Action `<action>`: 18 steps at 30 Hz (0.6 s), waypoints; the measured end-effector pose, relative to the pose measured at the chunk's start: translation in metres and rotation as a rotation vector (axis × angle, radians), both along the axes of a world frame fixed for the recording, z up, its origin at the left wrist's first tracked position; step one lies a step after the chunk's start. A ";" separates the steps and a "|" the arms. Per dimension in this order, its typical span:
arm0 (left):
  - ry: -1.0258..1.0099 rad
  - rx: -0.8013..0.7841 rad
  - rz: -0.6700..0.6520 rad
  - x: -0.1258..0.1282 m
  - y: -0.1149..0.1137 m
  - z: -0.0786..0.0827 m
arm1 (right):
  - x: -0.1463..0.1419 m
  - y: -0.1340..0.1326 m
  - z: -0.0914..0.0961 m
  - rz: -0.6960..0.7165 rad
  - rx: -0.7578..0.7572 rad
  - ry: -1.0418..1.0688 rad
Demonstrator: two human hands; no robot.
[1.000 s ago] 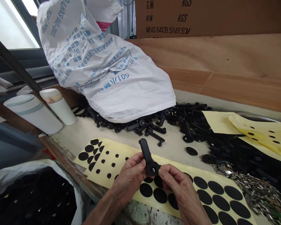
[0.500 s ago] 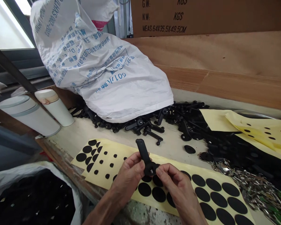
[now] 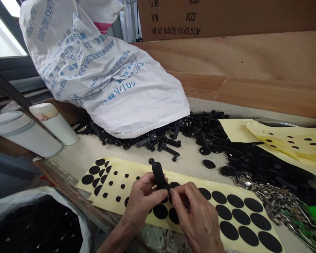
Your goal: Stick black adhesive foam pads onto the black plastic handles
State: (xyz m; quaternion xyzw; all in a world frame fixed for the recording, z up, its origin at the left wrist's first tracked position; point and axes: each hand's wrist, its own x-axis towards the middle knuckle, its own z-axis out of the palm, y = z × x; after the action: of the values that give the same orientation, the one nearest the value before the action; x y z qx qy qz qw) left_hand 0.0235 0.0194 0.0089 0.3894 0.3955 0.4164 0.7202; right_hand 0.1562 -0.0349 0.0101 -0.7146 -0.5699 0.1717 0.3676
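My left hand (image 3: 143, 198) is closed around a black plastic crank handle (image 3: 158, 174), which points up and away with a small knob at its far end. At the near, hub end, my right hand (image 3: 196, 212) pinches with thumb and forefinger. The fingertips hide most of the hub, and I cannot make out whether a small part sits between them. Below both hands lies a yellow sheet (image 3: 228, 192) of large black round stickers. Partly under my left forearm is the part of the yellow sheets with small black dots (image 3: 123, 186).
A printed white sack (image 3: 147, 102) lies over a pile of black crank handles (image 3: 171, 151). A black disc (image 3: 209, 164) lies alone. Metal pieces (image 3: 279, 207) are heaped at right. Two pale flasks (image 3: 58, 124) stand left. A white bag (image 3: 85, 228) of black parts is lower left.
The crank handle has been turned in my hands, so its small knob now shows and its hub is covered. My right fingers have closed in over the hub. The view has shifted slightly.
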 end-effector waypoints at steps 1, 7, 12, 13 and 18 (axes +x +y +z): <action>0.010 0.005 -0.002 0.000 0.000 0.000 | 0.001 -0.001 -0.001 0.018 0.013 -0.109; -0.089 -0.038 -0.125 0.000 0.003 -0.002 | 0.006 -0.005 0.000 0.072 0.027 -0.460; -0.258 -0.179 -0.216 0.001 0.004 -0.002 | 0.019 -0.003 0.001 0.093 -0.068 -0.253; -0.270 -0.189 -0.219 0.002 0.004 -0.002 | 0.022 -0.001 0.002 0.116 -0.083 -0.123; -0.297 -0.213 -0.167 0.002 0.004 -0.001 | 0.026 0.005 0.005 0.188 -0.139 0.678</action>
State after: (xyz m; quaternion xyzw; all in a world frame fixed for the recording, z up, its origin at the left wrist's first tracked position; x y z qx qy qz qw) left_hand 0.0250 0.0233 0.0077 0.2769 0.2931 0.3636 0.8398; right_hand 0.1823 -0.0297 0.0149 -0.5847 -0.4659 0.4704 0.4689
